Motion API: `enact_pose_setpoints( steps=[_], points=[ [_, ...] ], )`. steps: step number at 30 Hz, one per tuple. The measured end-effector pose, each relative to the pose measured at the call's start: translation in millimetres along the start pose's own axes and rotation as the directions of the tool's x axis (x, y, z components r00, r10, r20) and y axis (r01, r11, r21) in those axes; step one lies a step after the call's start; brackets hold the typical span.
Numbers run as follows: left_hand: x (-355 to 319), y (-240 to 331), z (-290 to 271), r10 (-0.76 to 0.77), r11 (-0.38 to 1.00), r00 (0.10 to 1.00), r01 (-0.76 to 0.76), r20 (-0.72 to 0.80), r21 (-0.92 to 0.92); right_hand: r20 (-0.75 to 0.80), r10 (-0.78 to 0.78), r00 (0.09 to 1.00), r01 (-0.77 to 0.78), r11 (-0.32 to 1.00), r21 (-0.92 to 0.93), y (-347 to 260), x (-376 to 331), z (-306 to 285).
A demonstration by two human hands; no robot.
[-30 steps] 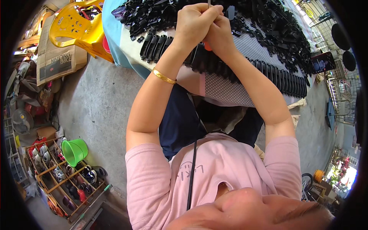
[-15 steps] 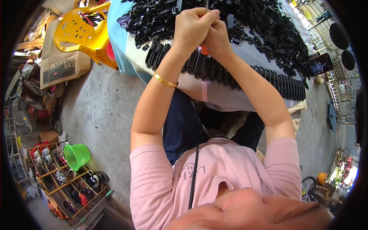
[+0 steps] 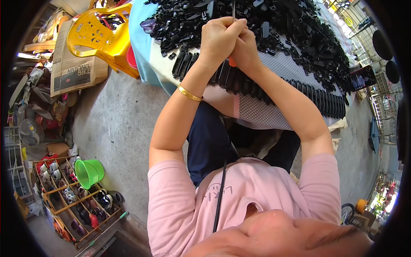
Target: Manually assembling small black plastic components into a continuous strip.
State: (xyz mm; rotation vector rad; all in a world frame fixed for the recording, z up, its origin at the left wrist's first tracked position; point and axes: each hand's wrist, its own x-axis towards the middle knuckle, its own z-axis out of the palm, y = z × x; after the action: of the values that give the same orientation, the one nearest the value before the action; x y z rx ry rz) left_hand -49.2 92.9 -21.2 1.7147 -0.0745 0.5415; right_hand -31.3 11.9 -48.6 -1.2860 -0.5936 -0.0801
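Note:
My left hand (image 3: pixel 216 42) and my right hand (image 3: pixel 246 50) are pressed together over the far side of a row of black plastic clips (image 3: pixel 233 81). Both are closed around a tool that looks like a screwdriver. Its orange handle end (image 3: pixel 232 62) pokes out below, between the wrists, and the thin metal shaft (image 3: pixel 233 9) rises past my thumbs. The fingers hide most of the handle, and the tip lies beyond the upper edge of the picture. Whether a small part is also in the fingers cannot be seen.
A large heap of loose black plastic pieces (image 3: pixel 299 38) covers the far part of the cloth-covered table (image 3: pixel 261 115). At the right edge stands a phone (image 3: pixel 363 80). To the left are a yellow plastic chair (image 3: pixel 96 36), a cardboard box (image 3: pixel 77 73), a green bucket (image 3: pixel 89 173) and a shoe rack (image 3: pixel 64 188).
The whole view has shifted slightly, so everything sits a little lower and further right. My hands stay clasped on the tool in about the same place over the table.

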Motion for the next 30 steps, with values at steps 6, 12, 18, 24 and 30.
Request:
enact_pose_setpoints(
  steps=[6,12,18,24,30],
  points=[
    [10.0,-7.2,-8.6,-0.016,0.998,1.0,0.016,0.007,-0.053,0.045,0.107,0.993,-0.109,0.993,0.039,8.1,9.8,5.6],
    [4.8,-10.8,-10.0,0.069,0.997,0.997,-0.07,-0.034,-0.04,0.032,-0.045,0.998,0.047,0.996,-0.078,11.9,5.8,9.2],
    [5.5,-1.7,-16.6,-0.052,0.999,0.999,0.052,0.012,0.0,0.085,0.042,0.995,-0.044,0.999,0.022,6.7,8.7,9.1],
    [11.8,-9.0,-27.2,0.11,0.994,0.993,-0.11,-0.042,0.012,0.123,0.084,0.989,-0.085,0.996,0.0,15.3,14.8,19.3],
    [8.8,-11.8,-24.8,0.071,0.997,0.997,-0.073,-0.034,-0.039,0.044,-0.007,0.999,0.008,1.0,-0.01,22.2,13.0,22.1]
  ],
)
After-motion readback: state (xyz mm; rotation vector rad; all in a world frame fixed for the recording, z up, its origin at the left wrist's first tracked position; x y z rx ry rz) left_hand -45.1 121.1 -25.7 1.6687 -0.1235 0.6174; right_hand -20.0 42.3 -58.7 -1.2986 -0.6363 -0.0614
